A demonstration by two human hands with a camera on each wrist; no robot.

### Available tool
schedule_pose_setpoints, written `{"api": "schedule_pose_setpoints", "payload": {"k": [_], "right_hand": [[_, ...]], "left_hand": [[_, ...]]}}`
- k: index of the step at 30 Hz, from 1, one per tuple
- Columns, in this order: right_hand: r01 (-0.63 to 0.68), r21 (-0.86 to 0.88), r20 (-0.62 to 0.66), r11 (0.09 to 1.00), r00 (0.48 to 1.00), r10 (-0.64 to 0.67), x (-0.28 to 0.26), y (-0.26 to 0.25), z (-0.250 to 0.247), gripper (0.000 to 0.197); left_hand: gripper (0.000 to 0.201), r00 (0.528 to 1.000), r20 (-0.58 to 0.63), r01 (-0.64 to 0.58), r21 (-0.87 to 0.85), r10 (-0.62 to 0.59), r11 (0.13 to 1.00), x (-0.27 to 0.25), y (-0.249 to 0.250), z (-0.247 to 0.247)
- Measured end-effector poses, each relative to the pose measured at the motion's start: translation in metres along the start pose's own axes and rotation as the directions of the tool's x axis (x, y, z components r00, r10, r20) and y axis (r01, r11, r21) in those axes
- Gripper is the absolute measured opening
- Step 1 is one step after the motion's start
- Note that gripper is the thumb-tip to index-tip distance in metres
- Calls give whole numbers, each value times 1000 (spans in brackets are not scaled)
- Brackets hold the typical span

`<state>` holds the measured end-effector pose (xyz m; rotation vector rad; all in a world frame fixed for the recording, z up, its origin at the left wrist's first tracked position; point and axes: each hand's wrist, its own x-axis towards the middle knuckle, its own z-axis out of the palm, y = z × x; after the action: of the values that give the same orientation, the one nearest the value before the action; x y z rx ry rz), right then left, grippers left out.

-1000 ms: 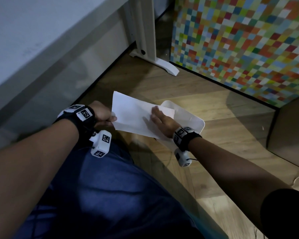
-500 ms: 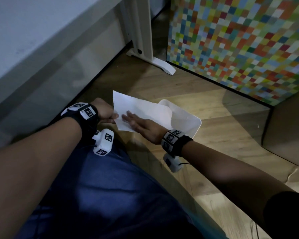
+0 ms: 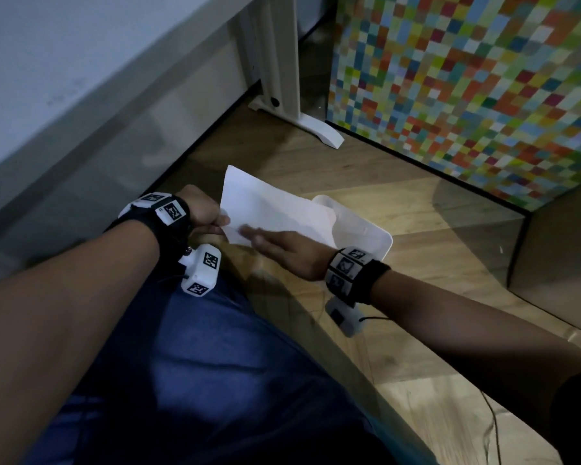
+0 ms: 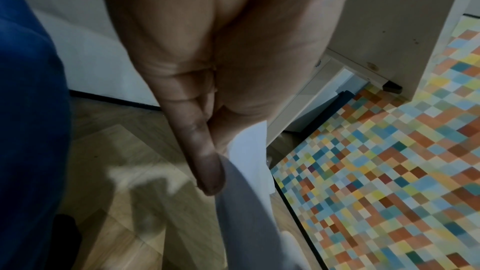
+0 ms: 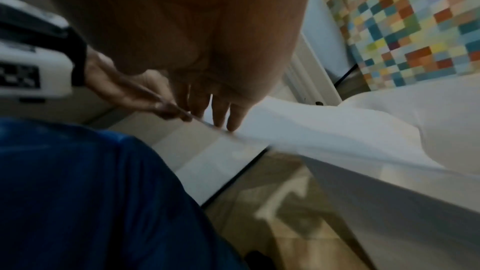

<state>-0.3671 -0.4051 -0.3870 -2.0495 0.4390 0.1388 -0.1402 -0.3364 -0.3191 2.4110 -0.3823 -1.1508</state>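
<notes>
The white sheet (image 3: 269, 206) hangs over the wood floor (image 3: 416, 203), its far end across a white tray (image 3: 366, 229). My L hand (image 3: 202, 213) pinches the near-left corner. My R hand (image 3: 282, 251), fingers flat and holding nothing, has slid from mid-sheet to that corner in approx. 1 s, so the smoothing pass is prob. done.

A wood-plank floor (image 3: 416, 297) covers the area. A panel of small multicoloured squares (image 3: 467, 95) stands upright at far right, with a black strip along its lower edge. Just left of it, a white support leg (image 3: 279, 55) ends in a flat foot (image 3: 319, 130) on the floor. A pale flat surface (image 3: 64, 62) spans the upper left. A plain beige panel (image 3: 557, 256) adjoins the coloured panel.
</notes>
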Motion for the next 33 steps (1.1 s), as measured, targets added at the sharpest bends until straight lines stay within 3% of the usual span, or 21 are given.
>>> {"api": "schedule_pose_setpoints", "payload": {"k": [3,5,9,13,16,19,20,22,24,27,31,33], "right_hand": [[-23,36,71,999,997,21,-1,23,7,65],[-158,16,98,987,983,156,-11,50,-1,66],[-523,-120,78,844,842,533,-22,97,-21,89],[-591,-252,-16,766,794,607,2,118,-42,73],[-632,-86,-72,770,775,628,23,138,-53,63],[-737,305,7,603,635,772,32,164,-45,80],[-749,349,18,564,607,795,34,171,-42,80],[-736,343,-9,583,618,786,36,175,-38,74],[-717,248,-78,651,655,752,34,172,-40,55],[-675,267,-150,688,676,721,25,153,-59,33],[-637,151,-239,756,718,654,-9,90,-101,25],[-607,140,-247,782,744,621,-33,64,-125,30]], "left_hand": [[12,1000,-8,-6,8,6,1000,-3,6,-2],[11,1000,-5,-10,18,10,1000,-6,8,-5],[10,1000,-15,-17,18,18,1000,-9,7,-7],[13,1000,-9,-2,10,2,1000,-11,6,-7],[14,1000,6,-4,22,3,1000,-16,8,-7],[12,1000,6,-15,20,15,1000,-25,10,-9],[11,1000,2,-19,17,19,1000,-27,11,-11],[9,1000,-10,-23,16,24,1000,-32,10,-13],[6,1000,-18,-24,20,25,999,-35,8,-17],[8,999,-33,-38,5,38,999,-42,4,-24],[9,997,-24,-70,-4,70,998,-65,7,-34],[14,995,-11,-103,-17,102,995,-82,13,-37]]}}
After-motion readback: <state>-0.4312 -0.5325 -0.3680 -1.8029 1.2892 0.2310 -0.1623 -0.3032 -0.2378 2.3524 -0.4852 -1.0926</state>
